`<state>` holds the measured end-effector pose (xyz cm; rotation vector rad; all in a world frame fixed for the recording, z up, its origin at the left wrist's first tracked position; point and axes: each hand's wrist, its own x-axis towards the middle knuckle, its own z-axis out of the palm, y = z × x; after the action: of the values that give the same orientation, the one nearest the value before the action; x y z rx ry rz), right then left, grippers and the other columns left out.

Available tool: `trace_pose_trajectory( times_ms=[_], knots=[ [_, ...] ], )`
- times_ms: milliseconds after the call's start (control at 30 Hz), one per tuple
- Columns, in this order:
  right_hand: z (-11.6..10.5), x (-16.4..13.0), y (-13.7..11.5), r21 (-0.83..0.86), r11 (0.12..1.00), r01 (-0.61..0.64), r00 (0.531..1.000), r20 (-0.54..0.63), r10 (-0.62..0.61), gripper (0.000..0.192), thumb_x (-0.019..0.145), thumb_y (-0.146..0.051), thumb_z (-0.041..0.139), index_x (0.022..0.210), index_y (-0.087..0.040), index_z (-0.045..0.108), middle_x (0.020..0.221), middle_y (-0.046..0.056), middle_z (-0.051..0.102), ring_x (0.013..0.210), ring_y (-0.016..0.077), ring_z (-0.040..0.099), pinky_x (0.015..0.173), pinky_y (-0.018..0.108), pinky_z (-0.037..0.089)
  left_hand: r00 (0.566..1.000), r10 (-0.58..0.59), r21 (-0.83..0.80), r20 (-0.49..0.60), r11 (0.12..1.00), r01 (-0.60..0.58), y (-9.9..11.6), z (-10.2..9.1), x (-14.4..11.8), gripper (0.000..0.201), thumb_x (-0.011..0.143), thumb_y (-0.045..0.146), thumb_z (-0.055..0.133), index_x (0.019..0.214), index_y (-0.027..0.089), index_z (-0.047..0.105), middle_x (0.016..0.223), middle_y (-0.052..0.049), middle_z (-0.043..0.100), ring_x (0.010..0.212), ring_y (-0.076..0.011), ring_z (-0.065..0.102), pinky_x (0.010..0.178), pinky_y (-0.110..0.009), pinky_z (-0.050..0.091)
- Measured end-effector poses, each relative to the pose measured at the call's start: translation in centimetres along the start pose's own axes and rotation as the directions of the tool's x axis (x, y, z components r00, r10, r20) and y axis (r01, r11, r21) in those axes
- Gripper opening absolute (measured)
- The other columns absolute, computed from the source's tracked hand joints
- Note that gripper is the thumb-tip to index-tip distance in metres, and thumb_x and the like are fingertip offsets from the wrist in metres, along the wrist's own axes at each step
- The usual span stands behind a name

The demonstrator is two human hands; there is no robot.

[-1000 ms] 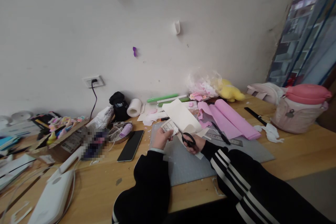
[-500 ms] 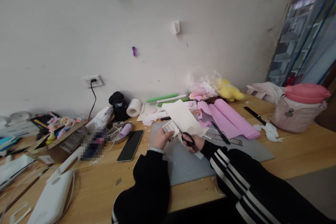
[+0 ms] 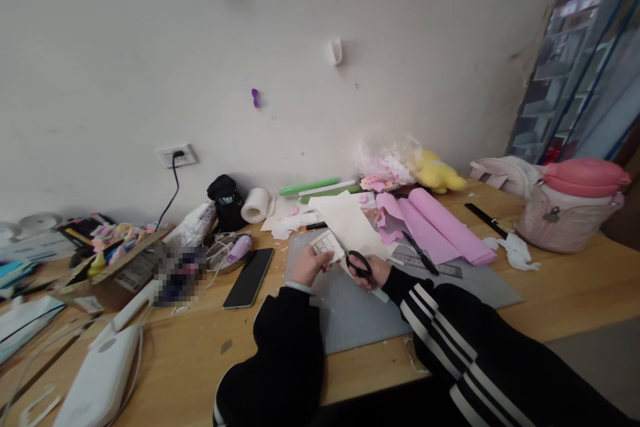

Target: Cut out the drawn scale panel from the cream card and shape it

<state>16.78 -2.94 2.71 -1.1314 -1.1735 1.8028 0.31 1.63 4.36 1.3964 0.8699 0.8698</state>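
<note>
Cream paper sheet with a ruled grid (no writing legible) is held above the grey cutting mat near the bench's middle. The left hand pinches its gridded corner; the right hand is closed through black scissors cutting it.

We hold a cream paper sheet over the grey cutting mat: our left hand pinches its gridded edge, and our right hand grips the black scissors, whose blades meet the sheet. At two o'clock from our hands lie the pink paper rolls and a metal ruler; at nine o'clock a black phone rests on the wooden table.
</note>
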Motion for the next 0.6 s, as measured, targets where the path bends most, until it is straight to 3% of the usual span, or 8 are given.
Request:
trace_pose_trajectory(
  times_ms=[367, 600],
  knots=[
    [0.14, -0.02, -0.11, 0.004, 0.998, 0.055, 0.997, -0.05, -0.055, 0.026, 0.087, -0.035, 0.044, 0.088, -0.011, 0.055, 0.068, -0.002, 0.055, 0.048, 0.0045, 0.049, 0.042, 0.018, 0.042, 0.992, 0.002, -0.067, -0.128, 0.998, -0.011, 0.34, 0.23, 0.08, 0.017, 0.084, 0.024, 0.051, 0.095, 0.013, 0.055, 0.085, -0.002, 0.06, 0.063, -0.0107, 0.058, 0.054, -0.026, 0.049],
    [0.25, 0.17, -0.06, -0.004, 0.997, 0.073, 0.995, -0.061, -0.073, 0.026, 0.087, -0.034, 0.044, 0.087, -0.011, 0.055, 0.067, -0.003, 0.055, 0.046, 0.0041, 0.048, 0.041, 0.017, 0.041, 0.958, 0.011, -0.126, -0.285, 0.991, -0.049, 0.36, -0.19, 0.36, 0.018, 0.084, 0.025, 0.05, 0.097, 0.013, 0.055, 0.086, -0.003, 0.06, 0.065, -0.0112, 0.058, 0.055, -0.026, 0.05]
  ],
)
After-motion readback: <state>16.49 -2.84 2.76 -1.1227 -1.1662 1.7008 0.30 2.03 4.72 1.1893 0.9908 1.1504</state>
